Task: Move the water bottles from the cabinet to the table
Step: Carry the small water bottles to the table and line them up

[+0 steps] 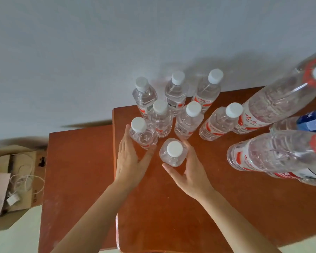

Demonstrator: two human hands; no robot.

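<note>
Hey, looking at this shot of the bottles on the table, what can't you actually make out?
Big bottles: head view, caps cut off by the right edge.
Blue-labelled bottle: head view, mostly hidden between the big bottles.
Cardboard box contents: head view, blurred and too small.
Label of the near bottle: head view, seen from above, with the right hand round it.

The water bottles are clear with white caps and red-and-white labels, a bottle at the right edge bears dark blue, the bench is reddish-brown, the wall pale grey.
</note>
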